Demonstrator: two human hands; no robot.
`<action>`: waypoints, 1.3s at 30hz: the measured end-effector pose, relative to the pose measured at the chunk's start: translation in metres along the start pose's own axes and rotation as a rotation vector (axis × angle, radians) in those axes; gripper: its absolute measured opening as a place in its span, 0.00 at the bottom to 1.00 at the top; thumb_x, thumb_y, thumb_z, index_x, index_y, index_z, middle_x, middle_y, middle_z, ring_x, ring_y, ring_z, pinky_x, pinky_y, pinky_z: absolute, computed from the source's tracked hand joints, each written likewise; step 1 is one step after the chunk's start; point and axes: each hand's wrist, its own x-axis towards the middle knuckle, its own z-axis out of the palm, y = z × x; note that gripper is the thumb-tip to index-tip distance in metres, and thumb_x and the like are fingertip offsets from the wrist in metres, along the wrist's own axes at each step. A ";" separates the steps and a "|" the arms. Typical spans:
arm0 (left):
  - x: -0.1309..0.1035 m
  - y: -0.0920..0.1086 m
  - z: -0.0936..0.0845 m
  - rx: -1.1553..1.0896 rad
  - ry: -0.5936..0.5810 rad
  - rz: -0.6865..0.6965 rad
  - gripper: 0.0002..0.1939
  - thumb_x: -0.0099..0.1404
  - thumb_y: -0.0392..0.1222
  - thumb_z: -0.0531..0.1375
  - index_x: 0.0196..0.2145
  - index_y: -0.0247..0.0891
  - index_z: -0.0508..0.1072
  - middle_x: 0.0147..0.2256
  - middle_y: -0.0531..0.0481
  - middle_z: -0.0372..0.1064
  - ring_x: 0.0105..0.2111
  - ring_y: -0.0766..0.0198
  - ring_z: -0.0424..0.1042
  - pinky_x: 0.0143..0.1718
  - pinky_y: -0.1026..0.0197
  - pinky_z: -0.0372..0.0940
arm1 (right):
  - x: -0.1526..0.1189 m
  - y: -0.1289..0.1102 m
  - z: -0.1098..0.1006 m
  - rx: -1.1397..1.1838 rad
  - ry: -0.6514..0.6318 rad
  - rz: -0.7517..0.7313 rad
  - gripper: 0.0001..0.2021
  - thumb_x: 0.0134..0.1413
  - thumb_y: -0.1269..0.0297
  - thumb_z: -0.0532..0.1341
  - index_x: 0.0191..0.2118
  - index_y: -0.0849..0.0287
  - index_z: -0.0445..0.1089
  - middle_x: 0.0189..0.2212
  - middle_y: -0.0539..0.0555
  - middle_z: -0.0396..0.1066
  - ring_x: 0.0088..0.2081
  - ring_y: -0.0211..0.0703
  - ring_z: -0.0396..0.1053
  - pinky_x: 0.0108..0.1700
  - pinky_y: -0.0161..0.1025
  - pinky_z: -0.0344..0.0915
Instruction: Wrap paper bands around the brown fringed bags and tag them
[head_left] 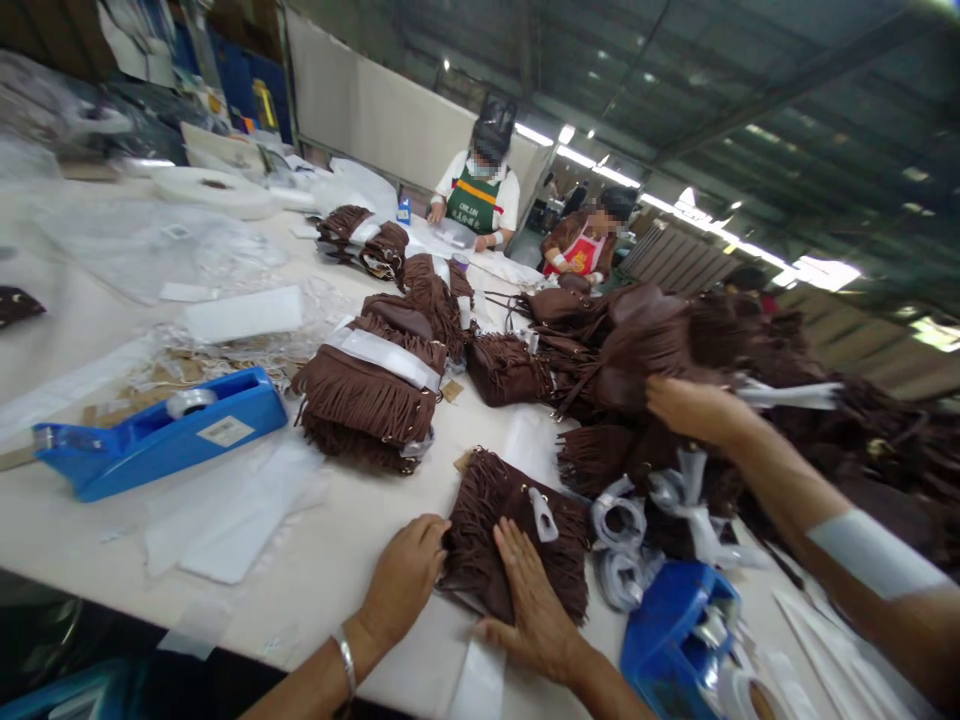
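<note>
A dark brown fringed bag (551, 490) lies flat on the pale table, a white wrapped piece on its upper side. My left hand (405, 570), with a silver bangle at the wrist, is at the bag's left edge, its fingers curled together; what they pinch, if anything, is hidden. My right hand (529, 600) rests palm down on the bag's front, fingers stretched out. A white strip (480, 682) sticks out from beneath the bag toward the table's front edge. Just behind stands a stack of fringed bags (367, 400) with a white band around it.
Blue tape dispensers stand at left (232, 430) and lower right (660, 625). Another person's arm (780, 470) reaches in from the right to a large heap of brown bags (645, 350). Wrapped rolls (621, 578) lie right of the bag. Two people work at the back.
</note>
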 end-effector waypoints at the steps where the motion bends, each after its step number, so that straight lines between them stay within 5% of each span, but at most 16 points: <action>1: 0.004 0.001 0.005 0.003 -0.008 -0.002 0.17 0.66 0.29 0.52 0.51 0.39 0.66 0.46 0.47 0.70 0.46 0.61 0.72 0.49 0.55 0.69 | 0.000 0.000 0.000 0.002 0.000 0.000 0.51 0.57 0.39 0.57 0.71 0.60 0.26 0.71 0.65 0.33 0.70 0.62 0.35 0.66 0.61 0.47; 7: 0.014 0.008 0.018 0.016 -0.058 -0.016 0.11 0.64 0.27 0.52 0.39 0.38 0.69 0.38 0.48 0.69 0.39 0.59 0.71 0.43 0.56 0.69 | -0.001 0.003 0.002 0.018 -0.026 0.023 0.51 0.57 0.40 0.57 0.71 0.60 0.27 0.71 0.64 0.32 0.70 0.61 0.33 0.67 0.62 0.44; 17: 0.006 0.012 0.018 -0.033 0.010 -0.111 0.10 0.64 0.28 0.51 0.37 0.40 0.66 0.35 0.51 0.67 0.36 0.61 0.71 0.37 0.59 0.68 | 0.000 0.002 0.000 0.028 -0.024 0.033 0.50 0.58 0.40 0.57 0.71 0.61 0.28 0.71 0.63 0.33 0.70 0.59 0.33 0.67 0.61 0.45; 23: 0.016 0.008 0.011 -0.037 -0.059 0.165 0.18 0.66 0.29 0.52 0.51 0.42 0.67 0.50 0.47 0.67 0.52 0.57 0.66 0.54 0.50 0.64 | 0.000 0.004 0.000 0.058 -0.039 0.031 0.49 0.58 0.40 0.56 0.71 0.62 0.29 0.71 0.62 0.32 0.71 0.58 0.32 0.68 0.61 0.42; 28: 0.036 0.004 0.004 -0.003 -0.174 0.357 0.07 0.67 0.31 0.56 0.41 0.37 0.70 0.41 0.46 0.69 0.43 0.58 0.67 0.46 0.53 0.68 | 0.000 0.004 -0.002 0.077 -0.070 0.048 0.49 0.58 0.40 0.55 0.71 0.62 0.30 0.71 0.62 0.31 0.71 0.57 0.31 0.68 0.60 0.40; 39: 0.012 0.003 0.024 0.004 -0.015 0.214 0.14 0.60 0.21 0.49 0.33 0.39 0.65 0.33 0.49 0.63 0.35 0.59 0.65 0.38 0.56 0.70 | -0.001 0.005 -0.005 0.148 -0.116 0.114 0.51 0.56 0.37 0.56 0.72 0.60 0.30 0.71 0.61 0.31 0.71 0.58 0.31 0.68 0.58 0.40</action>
